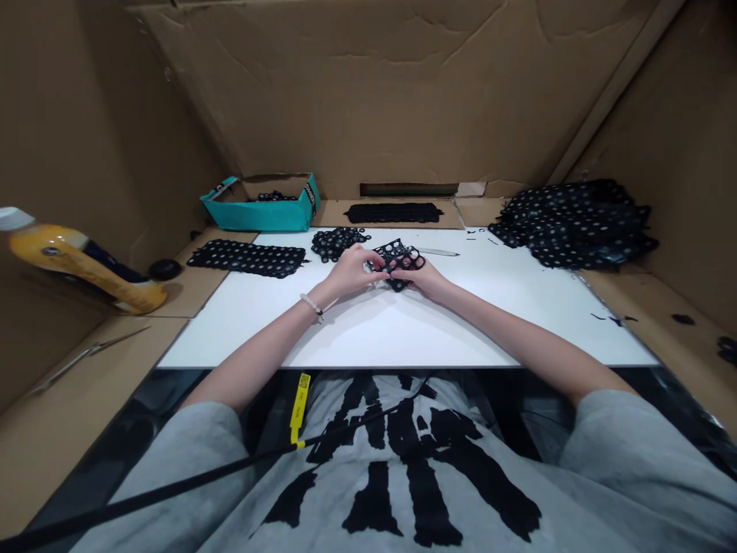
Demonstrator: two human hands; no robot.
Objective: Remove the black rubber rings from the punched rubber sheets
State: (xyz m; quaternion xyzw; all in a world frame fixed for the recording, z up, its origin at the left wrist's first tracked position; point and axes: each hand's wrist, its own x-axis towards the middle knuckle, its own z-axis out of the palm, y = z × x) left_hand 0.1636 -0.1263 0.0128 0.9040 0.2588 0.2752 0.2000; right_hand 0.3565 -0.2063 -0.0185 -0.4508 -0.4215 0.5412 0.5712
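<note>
Both my hands meet over the white board (pixel 345 338) around a small black sheet full of round holes (pixel 397 250). My left hand (pixel 354 270) pinches its left side between thumb and fingers. On its right side, my right hand (pixel 423 278) grips it, with the fingers partly behind the sheet. Just beyond my left hand lies a heap of small black ring-like pieces (pixel 337 243). A thin pale pen-like tool (pixel 438 252) rests behind my right hand.
Flat black perforated sheets lie at left (pixel 247 257), with a black stack (pixel 393 213) at the back. A teal box (pixel 259 213) holds black pieces. A large pile of black sheets (pixel 576 223) stands right. Scissors (pixel 92 351) and a yellow bottle (pixel 86 261) are left. Cardboard walls (pixel 403 92) surround the board.
</note>
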